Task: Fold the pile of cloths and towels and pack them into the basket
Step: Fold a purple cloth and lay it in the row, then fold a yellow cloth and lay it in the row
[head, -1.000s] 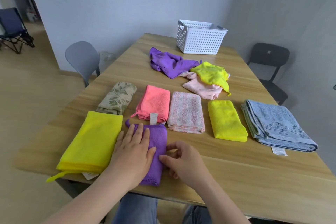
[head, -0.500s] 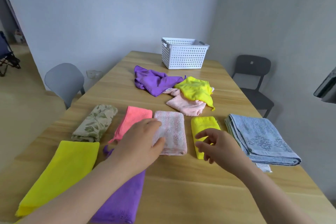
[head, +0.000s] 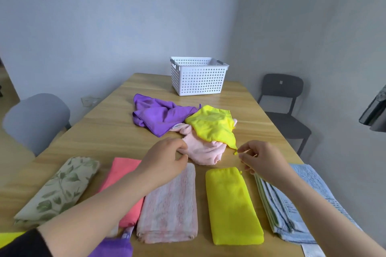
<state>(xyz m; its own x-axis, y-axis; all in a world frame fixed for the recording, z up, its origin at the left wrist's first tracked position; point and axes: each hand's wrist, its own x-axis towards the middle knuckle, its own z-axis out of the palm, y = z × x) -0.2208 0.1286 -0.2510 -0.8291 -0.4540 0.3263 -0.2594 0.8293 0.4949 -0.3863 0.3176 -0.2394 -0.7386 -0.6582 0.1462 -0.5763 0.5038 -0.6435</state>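
At the far end of the table point(head: 117, 131) stands the white basket point(head: 198, 81), with the unfolded pile just before it. The right hand point(head: 261, 158) has its grip pinched on the loose yellow cloth point(head: 211, 125) at its corner. The left hand point(head: 165, 158) curls against the pink towel point(head: 202, 152); whether that grip holds, I cannot tell.

Open lanes on the wooden table point(head: 108, 131) around a central heap

From the heap of purple cloth point(head: 158, 117), crumpled yellow cloth point(head: 213, 125) and pink towel point(head: 202, 152), bare wood lies open at 9 and 3 o'clock, and in a strip before the white basket point(head: 198, 81) at 12. At 6 a row of leaf-print cloth point(head: 60, 190), coral towel point(head: 123, 171), striped towel point(head: 171, 204), folded yellow cloth point(head: 231, 204) and blue towel point(head: 275, 215) bars the near edge. The left hand point(head: 165, 158) and right hand point(head: 261, 158) fill the slot between row and heap.
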